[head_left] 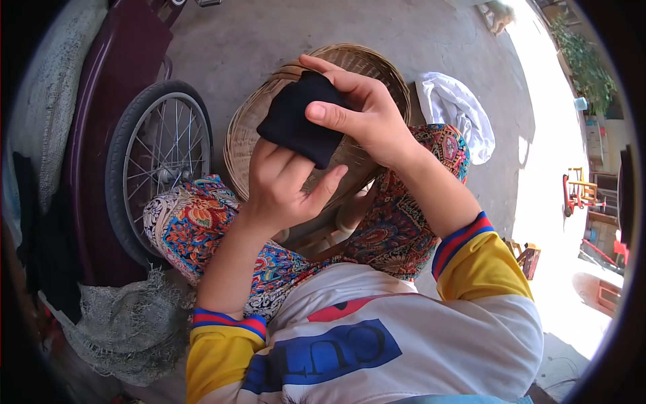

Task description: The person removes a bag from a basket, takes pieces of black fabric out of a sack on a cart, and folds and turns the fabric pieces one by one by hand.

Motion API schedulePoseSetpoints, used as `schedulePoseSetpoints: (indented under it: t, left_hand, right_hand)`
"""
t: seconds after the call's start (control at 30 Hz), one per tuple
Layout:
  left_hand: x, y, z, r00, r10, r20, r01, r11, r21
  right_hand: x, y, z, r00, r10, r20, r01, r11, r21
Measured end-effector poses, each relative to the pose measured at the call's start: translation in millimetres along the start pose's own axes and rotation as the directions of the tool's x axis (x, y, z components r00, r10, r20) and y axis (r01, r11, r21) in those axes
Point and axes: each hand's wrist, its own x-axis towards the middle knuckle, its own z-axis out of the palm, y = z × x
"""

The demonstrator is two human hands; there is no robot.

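A small folded black cloth (299,118) is held up between my two hands, above a round wicker basket (245,135). My right hand (367,114) pinches its right side, thumb on top and fingers behind. From below, my left hand (286,182) supports the cloth, with its fingertips hidden under the lower edge and its thumb stretched out away from the fabric. The basket stands on the floor in front of my knees, partly covered by my hands.
At the left stands a spoked wheel (165,148) beside a maroon metal body (111,101). A frayed grey sack (128,330) lies lower left. White cloth (457,111) rests right of the basket. Small wooden pieces (528,259) lie near my right elbow.
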Motion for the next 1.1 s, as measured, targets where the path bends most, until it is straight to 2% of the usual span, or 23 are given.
schedulePoseSetpoints:
  t: [0.03, 0.07, 0.1, 0.13, 0.17, 0.2, 0.23, 0.27, 0.3, 0.4, 0.43, 0.53, 0.57, 0.63, 0.67, 0.73, 0.8, 0.83, 0.9, 0.93, 1.0, 1.03, 1.1]
  left_hand:
    - [-5, -2, 3, 0.999, -0.033, 0.029, 0.035, 0.998, -0.050]
    - [-7, -3, 4, 0.999, -0.033, 0.029, 0.034, 0.998, -0.049]
    - [-8, -4, 6, 0.970, -0.243, 0.008, 0.228, 0.900, -0.372]
    - [-9, -4, 6, 0.898, -0.436, 0.059, 0.365, 0.665, -0.651]
    - [-4, -7, 3, 0.874, -0.467, 0.132, 0.361, 0.443, -0.821]
    - [1, -8, -1, 0.875, -0.465, 0.131, 0.360, 0.445, -0.820]
    - [8, -7, -6, 0.791, -0.565, 0.235, 0.363, 0.124, -0.924]
    - [13, -8, -11, 0.699, -0.615, 0.366, 0.303, -0.208, -0.930]
    - [13, -11, -17, 0.618, -0.667, 0.416, 0.220, -0.362, -0.906]
    - [13, -25, -27, 0.550, -0.683, 0.480, 0.179, -0.465, -0.867]
    - [13, -25, -27, 0.532, -0.686, 0.496, 0.180, -0.481, -0.858]
    - [7, -29, -21, 0.568, -0.654, 0.499, 0.175, -0.497, -0.850]
    - [3, -30, -19, 0.567, -0.653, 0.503, 0.178, -0.499, -0.848]
    - [-4, -34, -17, 0.621, -0.680, 0.389, 0.364, -0.189, -0.912]
    - [-5, -32, -15, 0.621, -0.678, 0.392, 0.367, -0.190, -0.910]
    - [-6, -21, -7, 0.682, -0.688, 0.248, 0.388, 0.054, -0.920]
    - [-9, -17, 2, 0.713, -0.671, 0.205, 0.363, 0.103, -0.926]
    - [-9, -15, 5, 0.694, -0.698, 0.174, 0.379, 0.149, -0.913]
    - [-8, -10, 8, 0.661, -0.739, 0.129, 0.385, 0.187, -0.904]
    - [-7, -7, 8, 0.661, -0.739, 0.128, 0.384, 0.187, -0.904]
    - [-7, -3, 9, 0.682, -0.730, 0.052, 0.407, 0.319, -0.856]
    - [-9, -3, 9, 0.681, -0.730, 0.052, 0.407, 0.319, -0.856]
    - [-13, -4, 9, 0.776, -0.630, -0.002, 0.492, 0.608, -0.624]
  right_hand:
    - [1, 2, 4, 0.994, -0.086, -0.070, 0.089, 0.995, 0.037]
    - [0, 4, 3, 0.994, -0.087, -0.070, 0.090, 0.995, 0.036]
    - [0, 5, 1, 0.989, -0.133, -0.066, 0.134, 0.991, 0.020]
    - [-1, 6, 0, 0.982, -0.178, -0.062, 0.179, 0.984, 0.004]
    - [-2, 8, 0, 0.978, -0.204, -0.042, 0.201, 0.976, -0.080]
    - [-3, 9, 1, 0.977, -0.207, -0.042, 0.204, 0.976, -0.079]
    - [-5, 9, 3, 0.964, -0.262, -0.041, 0.247, 0.944, -0.218]
    - [-6, 8, 5, 0.949, -0.314, -0.032, 0.283, 0.892, -0.353]
    - [-7, 8, 8, 0.936, -0.353, -0.002, 0.305, 0.812, -0.498]
    - [-7, 8, 8, 0.920, -0.382, 0.093, 0.348, 0.682, -0.644]
    - [-7, 7, 7, 0.919, -0.382, 0.093, 0.349, 0.683, -0.642]
    - [-7, 6, 4, 0.929, -0.341, 0.140, 0.330, 0.601, -0.728]
    - [-7, 7, 4, 0.935, -0.335, 0.119, 0.316, 0.627, -0.712]
    - [-7, 11, 5, 0.940, -0.328, 0.093, 0.297, 0.655, -0.695]
    - [-6, 13, 5, 0.952, -0.303, 0.050, 0.267, 0.734, -0.625]
    - [-4, 11, 5, 0.962, -0.273, 0.010, 0.234, 0.803, -0.548]
    - [-2, 2, 6, 0.996, -0.093, -0.005, 0.090, 0.970, -0.225]
    - [-2, 3, 6, 0.996, -0.093, -0.005, 0.090, 0.970, -0.224]
    - [-3, 6, 4, 0.996, 0.087, 0.025, -0.086, 0.995, -0.054]
    - [-3, 6, 6, 0.996, 0.087, 0.025, -0.086, 0.995, -0.055]
    - [-5, 5, 11, 0.995, 0.092, -0.038, -0.088, 0.990, 0.114]
    - [-5, 5, 11, 0.995, 0.093, -0.037, -0.088, 0.990, 0.113]
    - [-5, 5, 11, 0.990, 0.136, -0.043, -0.125, 0.974, 0.189]
